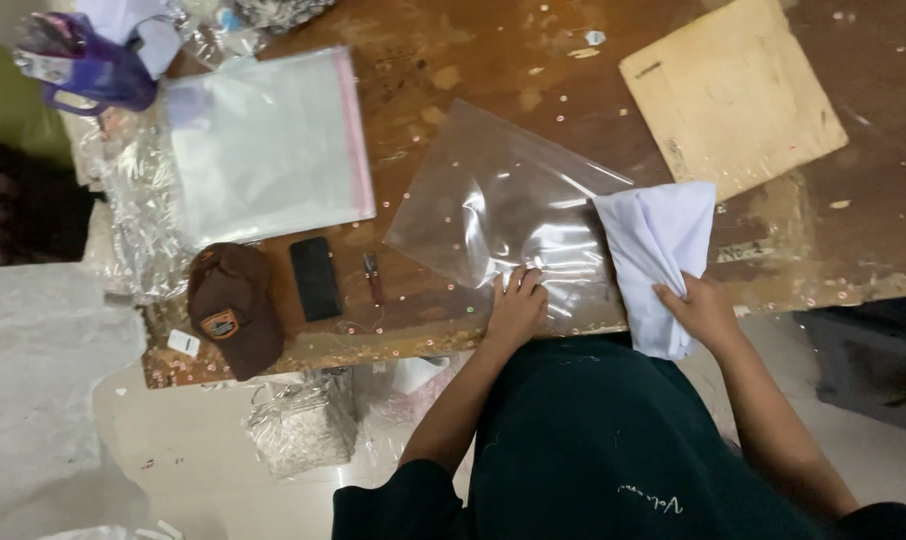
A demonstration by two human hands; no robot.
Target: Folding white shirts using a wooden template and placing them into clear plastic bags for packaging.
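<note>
Clear plastic: a large see-through bag (pixel 503 215) lies flat on the worn brown tabletop (pixel 453 60), just in front of the person. The left hand (pixel 516 308) rests palm down on the bag's near edge, fingers spread, its grip open and closed on nothing. The right hand (pixel 700 308) has its grip closed on a folded white cloth (pixel 658 245), which lies at the bag's right edge and hangs over the tabletop's near edge. Left of the bag lie a small red-handled tool (pixel 373 277), a black phone (pixel 316 278) and a brown cap (pixel 233 308). Behind them sits a stack of clear bags with a pink strip (pixel 268 145). A pale wooden board (pixel 731 92) lies at the far right
</note>
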